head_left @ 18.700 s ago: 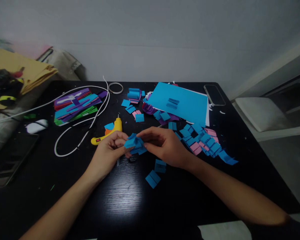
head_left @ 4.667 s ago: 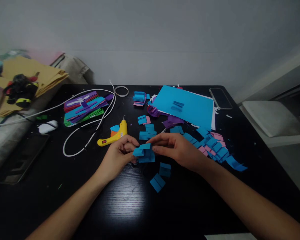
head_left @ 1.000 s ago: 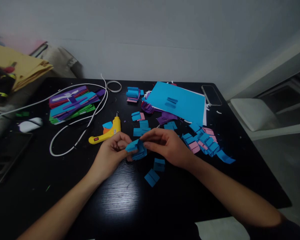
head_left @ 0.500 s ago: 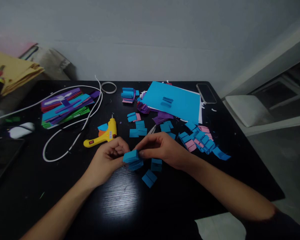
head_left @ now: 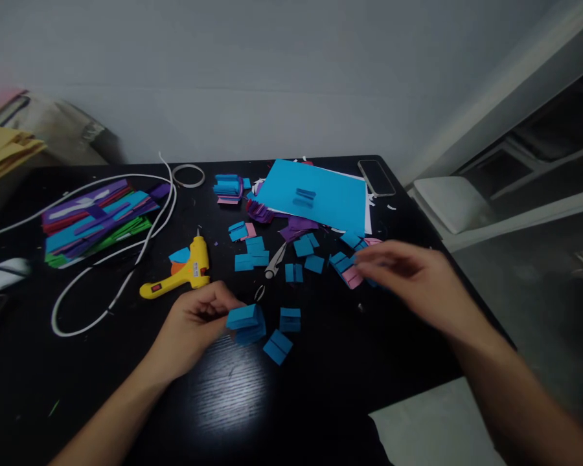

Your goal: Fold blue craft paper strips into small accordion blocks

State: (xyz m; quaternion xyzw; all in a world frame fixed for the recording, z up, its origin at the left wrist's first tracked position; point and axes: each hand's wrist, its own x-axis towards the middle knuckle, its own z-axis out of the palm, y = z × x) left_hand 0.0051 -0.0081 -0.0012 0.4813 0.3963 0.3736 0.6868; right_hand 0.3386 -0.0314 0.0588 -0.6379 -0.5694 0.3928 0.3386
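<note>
Thumb and fingers of the left hand (head_left: 189, 323) pinch a folded stack of bright blue paper (head_left: 245, 320) by its left side, holding it up over the black wooden tabletop (head_left: 320, 401). Well apart, off to the right, the right hand (head_left: 412, 285) reaches over a scattered pile of folded blue and pink paper squares (head_left: 341, 261). Its fingertips are at the near edge of a pink square; they look loosely bent, and I cannot tell whether they grip anything.

What counts is the sideways line between stack and pile: the pile lies to the right of the stack and a little farther from the person, and the right hand is much the nearer one. The stack's upper fold runs roughly left to right. The pile's long axis is unclear, since the right hand covers much of it. Two loose blue squares (head_left: 278, 347) lie just right of the stack, between the hands.

Half a second ago the right hand was touching the stack beside the left hand; now it is out at the pile, and only the left hand holds the stack. A slim silver metal cutting tool (head_left: 274, 262), mostly covered then, is exposed. The whole table also sits farther left in view.
</note>
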